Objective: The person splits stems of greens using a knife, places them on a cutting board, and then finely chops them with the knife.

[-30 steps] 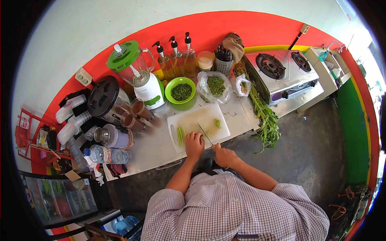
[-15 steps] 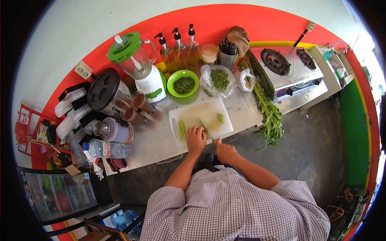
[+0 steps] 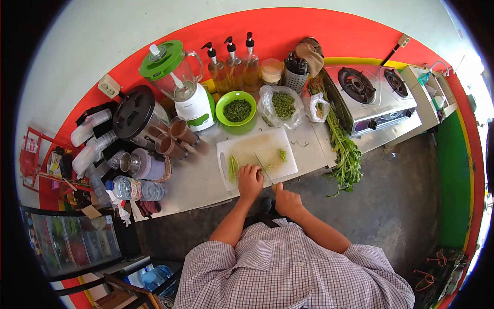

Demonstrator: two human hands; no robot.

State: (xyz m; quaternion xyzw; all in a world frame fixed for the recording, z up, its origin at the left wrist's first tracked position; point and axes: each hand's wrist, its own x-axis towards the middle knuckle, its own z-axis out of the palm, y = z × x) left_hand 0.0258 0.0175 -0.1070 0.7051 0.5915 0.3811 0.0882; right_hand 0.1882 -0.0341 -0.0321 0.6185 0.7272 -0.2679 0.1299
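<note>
A white cutting board (image 3: pixel 242 146) lies at the counter's front edge. My right hand (image 3: pixel 288 201) is closed round the handle of a knife (image 3: pixel 263 167), whose blade slants up and left across the board. Just left of the blade, my left hand (image 3: pixel 250 182) presses down on the board with its fingers curled together; whatever lies beneath them is hidden. Thin pale green stalks (image 3: pixel 233 167) rest on the board left of that hand. To the right of the blade are small chopped green pieces (image 3: pixel 282 155).
Behind the board stand a green bowl (image 3: pixel 221 108) of chopped greens, a plastic bag (image 3: pixel 283 105) of greens, a blender (image 3: pixel 193 108) and pump bottles (image 3: pixel 234 71). Leafy stalks (image 3: pixel 343 154) hang over the edge by the stove (image 3: pixel 378 103). Cups (image 3: pixel 170 146) and a water bottle (image 3: pixel 135 189) are at left.
The view has shifted slightly. The knife still lies beside my left hand, its handle a little lower and its blade slightly changed in angle. Stalks and chopped pieces look the same.
</note>
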